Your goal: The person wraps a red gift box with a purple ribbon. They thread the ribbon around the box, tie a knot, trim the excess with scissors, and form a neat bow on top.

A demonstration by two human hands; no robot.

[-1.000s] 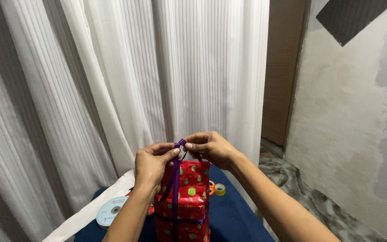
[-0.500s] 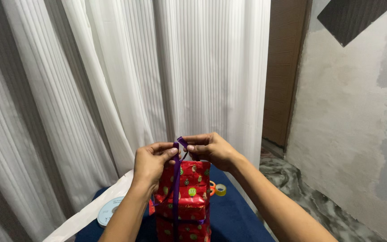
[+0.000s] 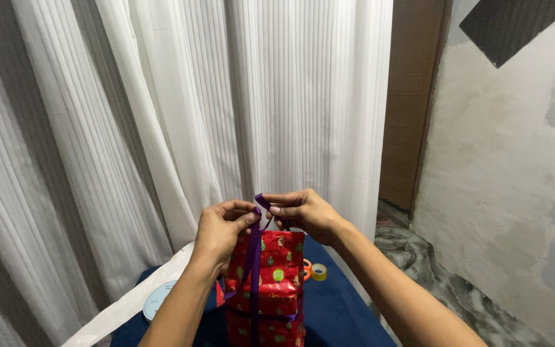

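A tall box in red patterned gift wrap [image 3: 277,283] stands upright on a dark blue tabletop [image 3: 335,315]. A purple ribbon [image 3: 252,257] runs up its front and around its lower part. My left hand [image 3: 223,234] and my right hand [image 3: 303,213] meet above the box's top, each pinching a piece of the purple ribbon between thumb and fingers. A small ribbon loop sticks up between the two hands.
A pale blue ribbon spool [image 3: 158,299] lies flat at the left of the box, next to a white sheet [image 3: 123,308]. Small tape rolls [image 3: 316,271] sit behind the box at the right. White curtains [image 3: 181,109] hang close behind; a marbled floor [image 3: 444,283] lies to the right.
My hands have stayed at the box's top, shifting the ribbon loop slightly between the fingertips. The view has drifted a little.
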